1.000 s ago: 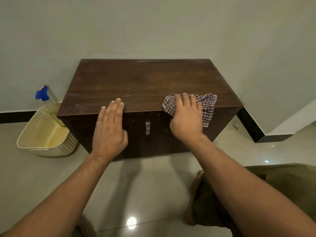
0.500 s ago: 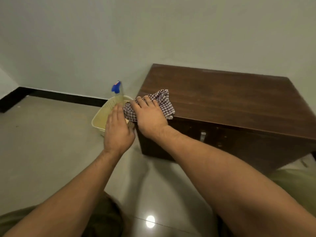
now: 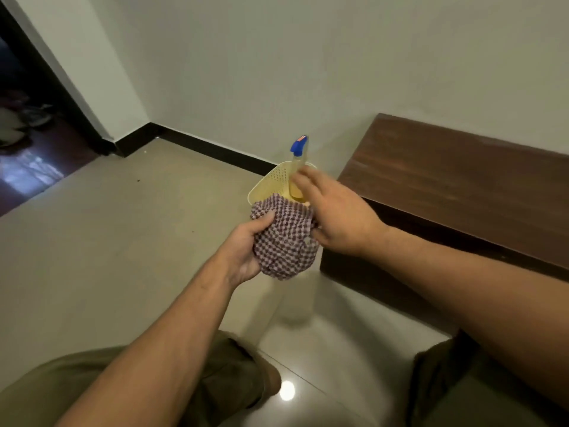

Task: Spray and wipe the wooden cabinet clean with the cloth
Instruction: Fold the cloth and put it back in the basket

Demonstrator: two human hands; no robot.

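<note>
The dark wooden cabinet (image 3: 455, 186) stands against the wall at the right, its top bare. My left hand (image 3: 246, 245) grips the bunched checked cloth (image 3: 286, 241) in the air, just left of the cabinet's corner. My right hand (image 3: 332, 214) is beside the cloth, thumb touching it, fingers spread and blurred near the spray bottle (image 3: 297, 167). The bottle, clear with yellow liquid and a blue nozzle, stands upright in a cream perforated basket (image 3: 271, 183) on the floor.
The basket sits on the beige tiled floor (image 3: 123, 235) between the cabinet and the wall corner. A dark doorway (image 3: 27, 118) opens at the far left. My knees in olive trousers fill the bottom of the view.
The cloth has left the cabinet top and passed from under my right hand into my left. My right hand moved toward the spray bottle. My view swung left.
</note>
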